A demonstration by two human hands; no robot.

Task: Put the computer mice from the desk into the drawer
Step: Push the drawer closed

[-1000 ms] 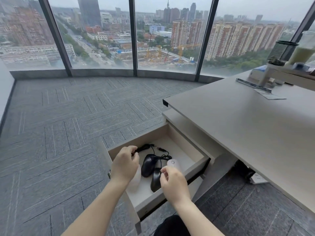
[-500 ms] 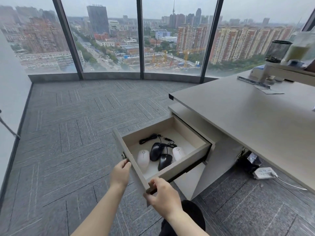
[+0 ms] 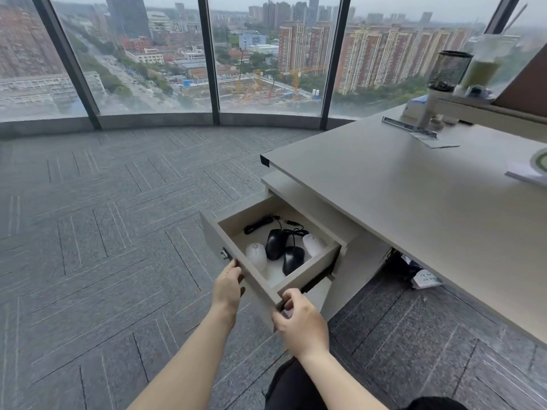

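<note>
The beige drawer (image 3: pixel 307 269) under the desk stands partly open. Inside lie two black wired mice (image 3: pixel 275 243) (image 3: pixel 293 259), a white mouse (image 3: pixel 256 255) at the left and another white mouse (image 3: pixel 313 244) at the right, with black cables (image 3: pixel 258 224) at the back. My left hand (image 3: pixel 227 287) rests flat against the drawer's front panel near its lock. My right hand (image 3: pixel 302 319) grips the near corner of the drawer front.
The grey desk (image 3: pixel 414 202) stretches to the right, with a mesh pen cup (image 3: pixel 448 71), a ruler (image 3: pixel 410 128) and papers at its far end. A power strip (image 3: pixel 426 279) lies on the carpet under the desk. Floor-to-ceiling windows stand beyond the carpet.
My hands left the mice inside the drawer and went to its front panel. The drawer has slid some way back into the desk.
</note>
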